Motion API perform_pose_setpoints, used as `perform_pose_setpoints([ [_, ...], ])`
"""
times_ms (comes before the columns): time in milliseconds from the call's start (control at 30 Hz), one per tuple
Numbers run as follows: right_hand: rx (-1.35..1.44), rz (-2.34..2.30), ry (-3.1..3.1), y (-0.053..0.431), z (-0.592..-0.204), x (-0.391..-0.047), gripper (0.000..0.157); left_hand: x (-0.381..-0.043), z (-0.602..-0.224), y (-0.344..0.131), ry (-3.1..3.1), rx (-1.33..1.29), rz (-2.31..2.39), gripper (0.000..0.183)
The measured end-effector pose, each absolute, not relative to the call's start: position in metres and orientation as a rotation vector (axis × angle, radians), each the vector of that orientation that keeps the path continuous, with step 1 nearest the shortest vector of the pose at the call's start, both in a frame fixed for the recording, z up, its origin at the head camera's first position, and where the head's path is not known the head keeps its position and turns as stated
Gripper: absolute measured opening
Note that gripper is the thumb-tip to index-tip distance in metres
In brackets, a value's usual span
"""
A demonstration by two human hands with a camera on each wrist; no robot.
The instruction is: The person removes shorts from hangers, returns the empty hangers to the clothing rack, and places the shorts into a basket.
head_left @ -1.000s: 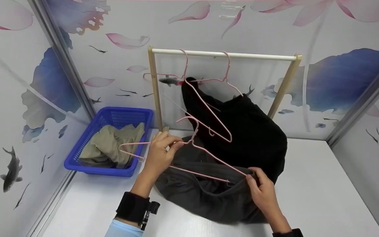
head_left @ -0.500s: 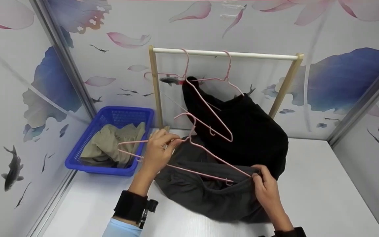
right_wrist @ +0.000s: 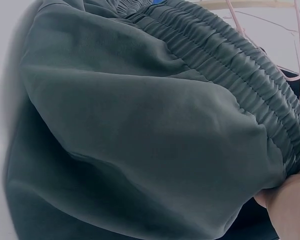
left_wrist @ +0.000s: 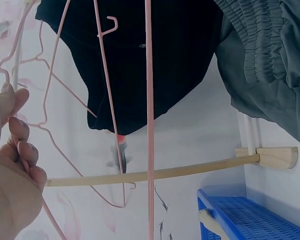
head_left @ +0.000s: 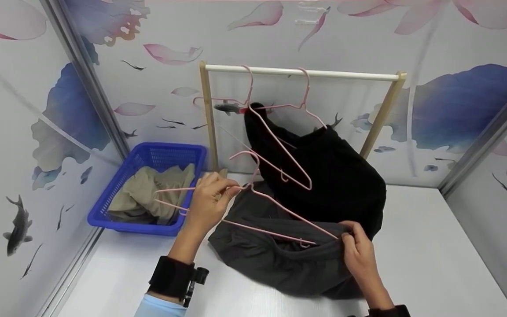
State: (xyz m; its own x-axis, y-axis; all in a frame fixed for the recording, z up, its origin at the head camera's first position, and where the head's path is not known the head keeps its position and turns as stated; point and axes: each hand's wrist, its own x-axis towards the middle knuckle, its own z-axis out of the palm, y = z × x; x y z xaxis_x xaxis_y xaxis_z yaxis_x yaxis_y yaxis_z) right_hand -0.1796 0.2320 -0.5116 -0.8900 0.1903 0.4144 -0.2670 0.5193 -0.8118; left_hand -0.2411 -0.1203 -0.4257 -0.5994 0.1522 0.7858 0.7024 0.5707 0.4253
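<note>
My left hand (head_left: 211,200) pinches a pink wire hanger (head_left: 286,210) near its neck; in the left wrist view the fingers curl round the wire. The hanger's right end reaches into the waist opening of a dark grey garment (head_left: 275,268) with a gathered elastic waistband (right_wrist: 230,60). At that waistband's right side my right hand (head_left: 361,253) grips the cloth, thumb in front, close to the hanger's tip. Most of the right hand is out of the right wrist view. The grey garment's lower part lies on the white table (head_left: 434,255).
Behind stands a rack with a white rail (head_left: 346,75) and wooden posts. From it hang a bare pink hanger (head_left: 280,143) and another bearing a black garment (head_left: 332,176). To the left, a blue basket (head_left: 137,226) contains khaki cloth (head_left: 148,193).
The hanger and my left hand have shifted slightly left. My right hand has moved a little right with the waistband's edge, stretching the opening wider.
</note>
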Motion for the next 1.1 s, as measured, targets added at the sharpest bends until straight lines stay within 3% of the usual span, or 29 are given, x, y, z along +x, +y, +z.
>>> perform_pose_setpoints([
  [1100,-0.054,1.346,-2.424,0.242,-0.514,-0.180,0.036,-0.234,-0.411,-0.131,-2.012,-0.709,-1.011,0.004],
])
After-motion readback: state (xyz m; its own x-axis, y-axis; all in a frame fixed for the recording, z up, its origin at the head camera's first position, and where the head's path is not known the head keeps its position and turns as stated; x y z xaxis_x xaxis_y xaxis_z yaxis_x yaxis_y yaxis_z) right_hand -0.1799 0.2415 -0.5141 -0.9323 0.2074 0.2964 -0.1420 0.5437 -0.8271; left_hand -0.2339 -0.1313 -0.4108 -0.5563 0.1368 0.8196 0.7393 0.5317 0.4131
